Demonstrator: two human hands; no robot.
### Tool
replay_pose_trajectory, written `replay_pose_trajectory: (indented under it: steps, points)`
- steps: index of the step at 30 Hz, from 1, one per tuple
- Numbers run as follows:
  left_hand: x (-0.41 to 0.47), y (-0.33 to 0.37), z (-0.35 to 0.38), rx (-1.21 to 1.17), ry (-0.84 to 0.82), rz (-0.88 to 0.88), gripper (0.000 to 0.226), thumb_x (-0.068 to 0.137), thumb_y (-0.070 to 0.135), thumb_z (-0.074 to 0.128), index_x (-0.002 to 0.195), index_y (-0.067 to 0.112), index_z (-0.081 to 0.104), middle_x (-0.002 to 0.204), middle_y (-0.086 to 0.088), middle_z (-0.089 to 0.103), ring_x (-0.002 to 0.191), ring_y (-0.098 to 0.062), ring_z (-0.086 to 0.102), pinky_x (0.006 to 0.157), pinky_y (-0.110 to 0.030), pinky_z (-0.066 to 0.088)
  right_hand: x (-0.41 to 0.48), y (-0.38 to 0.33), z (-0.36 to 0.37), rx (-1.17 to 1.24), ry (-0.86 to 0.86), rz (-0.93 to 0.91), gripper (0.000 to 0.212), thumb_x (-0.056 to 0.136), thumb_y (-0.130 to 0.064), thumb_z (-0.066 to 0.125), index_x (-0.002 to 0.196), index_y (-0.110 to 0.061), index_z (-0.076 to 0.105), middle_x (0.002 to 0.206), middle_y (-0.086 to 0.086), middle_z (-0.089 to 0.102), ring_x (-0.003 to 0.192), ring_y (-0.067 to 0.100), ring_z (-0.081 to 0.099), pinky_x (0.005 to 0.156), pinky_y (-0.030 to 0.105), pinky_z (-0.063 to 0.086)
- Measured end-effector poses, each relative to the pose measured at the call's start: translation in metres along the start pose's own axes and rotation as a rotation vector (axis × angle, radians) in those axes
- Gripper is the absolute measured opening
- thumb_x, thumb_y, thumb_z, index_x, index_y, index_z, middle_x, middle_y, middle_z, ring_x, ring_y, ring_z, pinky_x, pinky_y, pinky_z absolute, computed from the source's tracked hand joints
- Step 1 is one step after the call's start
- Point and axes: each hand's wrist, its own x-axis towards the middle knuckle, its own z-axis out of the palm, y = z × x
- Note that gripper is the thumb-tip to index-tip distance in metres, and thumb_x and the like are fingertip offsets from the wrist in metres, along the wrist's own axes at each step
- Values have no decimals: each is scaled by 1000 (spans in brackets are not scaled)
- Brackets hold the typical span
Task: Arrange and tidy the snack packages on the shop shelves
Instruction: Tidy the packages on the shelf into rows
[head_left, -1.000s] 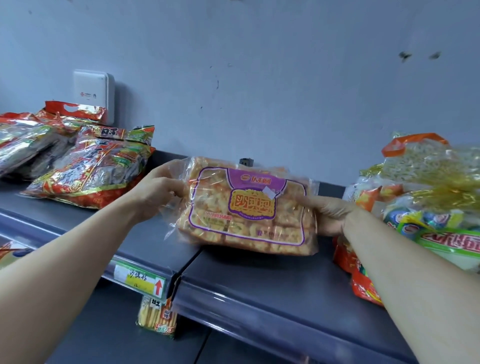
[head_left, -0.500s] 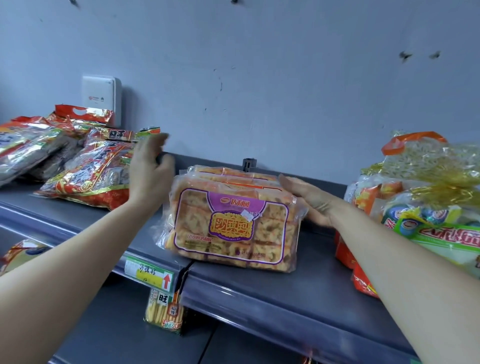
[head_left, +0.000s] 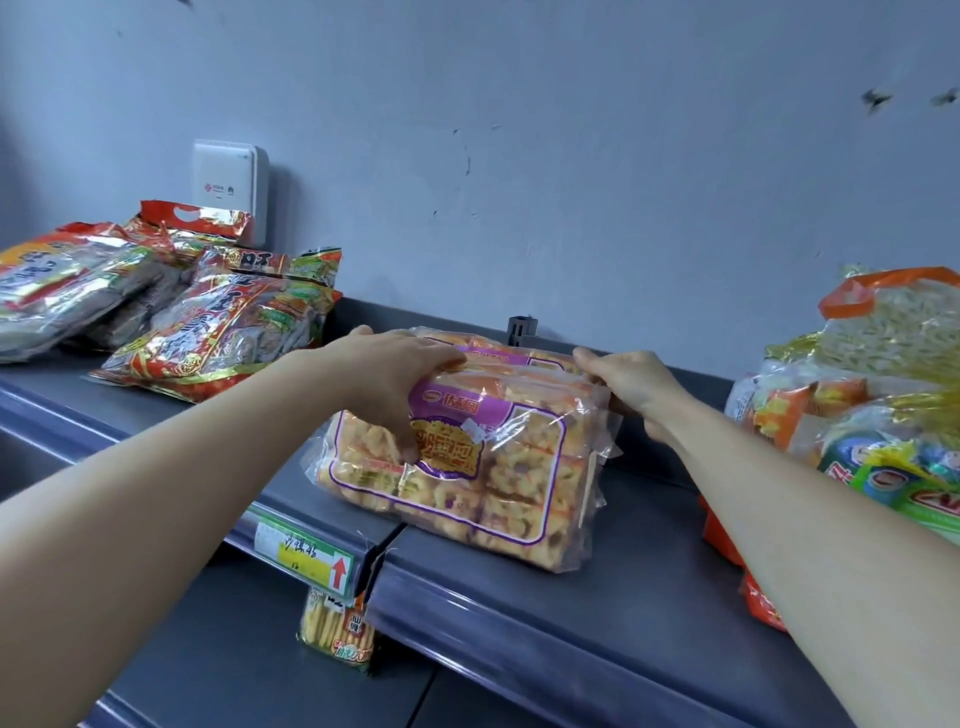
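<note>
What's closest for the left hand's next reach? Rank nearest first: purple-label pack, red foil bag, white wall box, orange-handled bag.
1. Purple-label pack: gripped by left hand.
2. Red foil bag: just left.
3. White wall box: back left.
4. Orange-handled bag: far right.

Left forearm (head_left: 182, 493), right forearm (head_left: 810, 545) bare to frame edge; left grip (head_left: 395, 379), right grip (head_left: 636, 384) bare.

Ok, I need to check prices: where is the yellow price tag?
In the head view, the price tag sits on the shelf edge, left of centre, below-left of the purple snack pack and right above a yellow pack.
</note>
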Motion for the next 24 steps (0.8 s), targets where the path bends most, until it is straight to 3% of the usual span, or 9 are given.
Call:
replay_pose_trajectory:
  steps: [3, 5, 8, 11, 14, 16, 18, 21, 24]
  points:
    - [-2, -10, 7, 18, 12, -17, 122, 55, 58, 84, 150, 36, 11, 154, 10, 29, 140, -18, 28, 111, -49, 26, 17, -4, 10, -36, 58, -38, 24, 82, -35, 73, 76, -12, 68, 88, 2, 68, 99, 23, 63, 75, 29, 43]
    - [-4, -13, 12, 22, 28, -14, 123, 55, 60, 83, 150, 36, 10, 156, 12, 25, 142, -16, 25, 112, -50, 25, 29, -8, 17, -65, 56, -48, 20, 81, -27, 76, 94, -14, 68, 100, 1, 66, 102, 23, 60, 71, 28, 43]
    - [-6, -14, 16, 12, 27, -8, 124, 54, 61, 82, 150, 37, 7, 157, 12, 20, 144, -16, 21, 112, -50, 23, 43, -11, 27, -121, -80, 34, 57, 81, -20, 76, 133, -14, 53, 128, 7, 58, 105, 26, 58, 73, 32, 52]
    - [-4, -14, 17, 14, 17, 1, 128, 51, 64, 82, 150, 37, 6, 158, 12, 19, 144, -17, 19, 112, -50, 23, 52, -12, 34, -246, -220, 117, 74, 81, -19, 76, 145, -12, 39, 140, 10, 49, 105, 29, 59, 75, 35, 53]
    - [2, -13, 17, 18, 19, 0, 130, 47, 65, 83, 150, 38, 7, 157, 13, 20, 144, -16, 19, 110, -50, 24, 61, -9, 34, -462, -172, 11, 55, 82, -23, 75, 130, -7, 55, 130, 10, 57, 104, 27, 59, 79, 31, 49]
    - [6, -11, 16, 28, 29, -1, 129, 48, 64, 83, 150, 38, 8, 156, 13, 21, 144, -16, 20, 110, -49, 25, 67, -8, 32, -567, -110, -115, 35, 79, -24, 77, 111, -13, 65, 117, 6, 64, 100, 23, 59, 81, 28, 47]
    - [9, -8, 17, 41, 49, -2, 126, 51, 64, 83, 150, 36, 9, 156, 13, 22, 143, -16, 21, 110, -48, 26, 68, -10, 30, -641, -60, -226, 15, 78, -20, 76, 88, -20, 65, 105, 3, 67, 94, 21, 60, 78, 27, 46]
    - [14, -5, 22, 49, 116, -11, 123, 52, 64, 82, 149, 36, 12, 155, 13, 25, 141, -16, 25, 107, -45, 28, 65, -12, 27, -714, -5, -359, 26, 78, -9, 70, 64, -24, 55, 78, -6, 60, 82, 19, 57, 64, 25, 39]
    - [25, -3, 28, 70, 177, -10, 120, 53, 65, 81, 149, 36, 15, 154, 13, 28, 139, -16, 29, 105, -43, 30, 62, -7, 24, -718, 94, -381, 30, 79, -2, 66, 60, -22, 53, 72, -7, 55, 79, 19, 55, 56, 24, 33]
